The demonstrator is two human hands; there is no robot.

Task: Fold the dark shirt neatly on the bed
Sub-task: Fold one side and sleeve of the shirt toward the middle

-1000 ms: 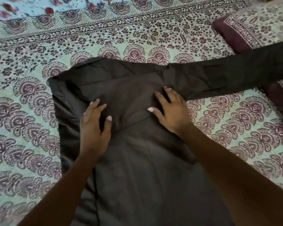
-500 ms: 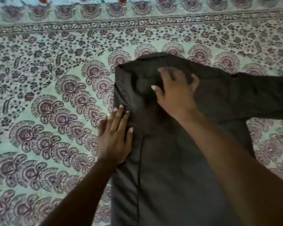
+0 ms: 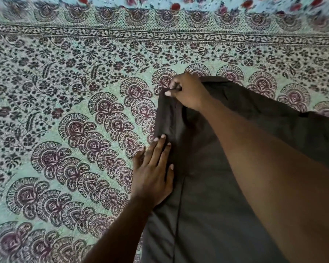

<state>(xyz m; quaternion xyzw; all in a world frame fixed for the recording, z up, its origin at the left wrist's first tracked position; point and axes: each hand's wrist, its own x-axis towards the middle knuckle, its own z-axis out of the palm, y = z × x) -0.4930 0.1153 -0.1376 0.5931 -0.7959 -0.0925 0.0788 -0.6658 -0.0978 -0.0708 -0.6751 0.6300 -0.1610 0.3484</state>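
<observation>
Now the right hand [image 3: 186, 92] has moved up to pinch the dark shirt [image 3: 207, 196] at its top left corner, while the flat left hand [image 3: 152, 177] still presses the folded edge, so the corner can be squared.

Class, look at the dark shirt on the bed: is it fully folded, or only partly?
Partly folded. The dark shirt has its left side turned in, but a sleeve stretches out rightward, unfolded.

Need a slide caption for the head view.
Right hand pinches the dark shirt's corner; left hand presses its edge flat on the bedspread.
</observation>
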